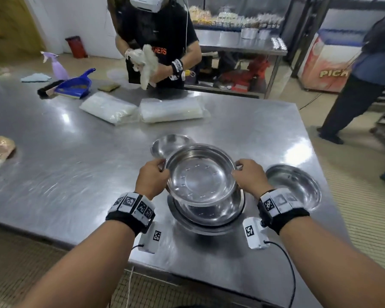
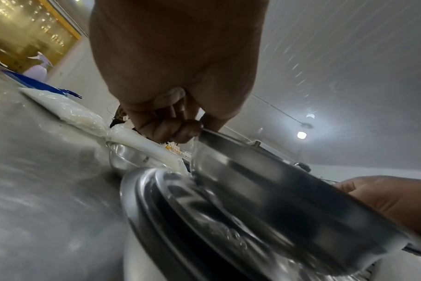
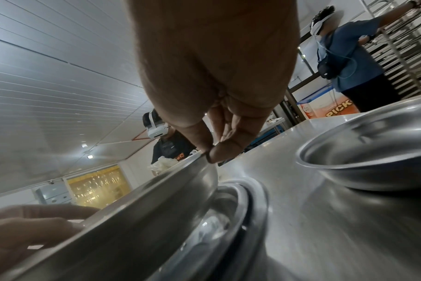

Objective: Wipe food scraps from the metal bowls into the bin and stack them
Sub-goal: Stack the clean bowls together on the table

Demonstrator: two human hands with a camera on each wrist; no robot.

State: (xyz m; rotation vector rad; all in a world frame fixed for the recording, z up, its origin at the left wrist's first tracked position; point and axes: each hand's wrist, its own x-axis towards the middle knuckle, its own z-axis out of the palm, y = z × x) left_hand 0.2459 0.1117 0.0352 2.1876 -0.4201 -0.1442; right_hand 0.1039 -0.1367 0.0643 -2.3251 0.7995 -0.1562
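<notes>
I hold a shiny metal bowl (image 1: 200, 176) by its rim with both hands, just above a stack of bowls (image 1: 206, 215) on the steel table (image 1: 76, 165). My left hand (image 1: 152, 177) pinches the left rim; in the left wrist view its fingers (image 2: 171, 129) curl over the edge of the held bowl (image 2: 276, 182). My right hand (image 1: 249, 174) pinches the right rim, thumb and fingers (image 3: 219, 152) meeting on the held bowl (image 3: 137, 209). The held bowl looks clean and tilts slightly. A smaller bowl (image 1: 170, 144) sits behind. Another bowl (image 1: 295, 185) stands to the right.
Two plastic bags of white food (image 1: 140, 108) lie mid-table. A blue dustpan (image 1: 75, 85), brush and purple spray bottle (image 1: 59, 67) sit far left. A person (image 1: 156, 41) across the table wrings a cloth. Another person (image 1: 365, 81) stands at right. The table's right edge lies near the right bowl.
</notes>
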